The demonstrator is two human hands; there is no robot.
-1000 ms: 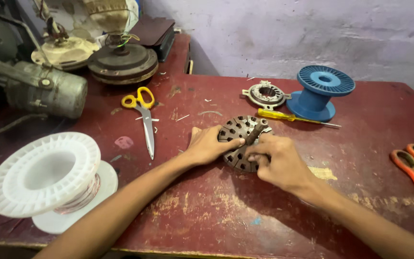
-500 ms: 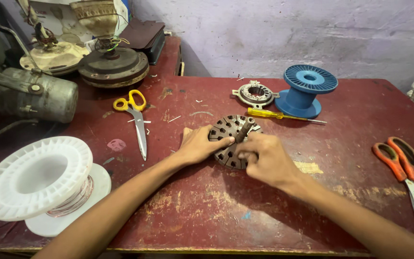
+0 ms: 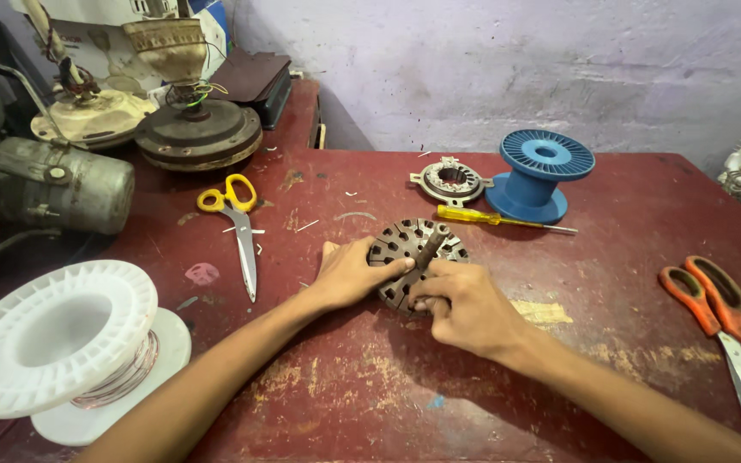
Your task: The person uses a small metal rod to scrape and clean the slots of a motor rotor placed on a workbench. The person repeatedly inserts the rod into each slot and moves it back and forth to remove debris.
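Observation:
A round slotted metal stator core (image 3: 406,242) with a short shaft through its middle lies on the red table (image 3: 611,231). My left hand (image 3: 349,274) rests on its left side, thumb pressed against the rim. My right hand (image 3: 465,307) is closed around the core's near edge at the base of the shaft. The near half of the core is hidden under both hands.
Yellow-handled scissors (image 3: 237,230) lie to the left, orange-handled scissors (image 3: 722,326) to the right. A yellow screwdriver (image 3: 482,217), a blue spool (image 3: 538,174) and a small wound stator (image 3: 450,179) sit behind. A white wire spool (image 3: 66,343) stands at the near left; fan motor parts (image 3: 195,129) crowd the back left.
Both hands have stayed on the core, with the fingers shifting slightly. The view has tilted, so everything sits lower in the picture.

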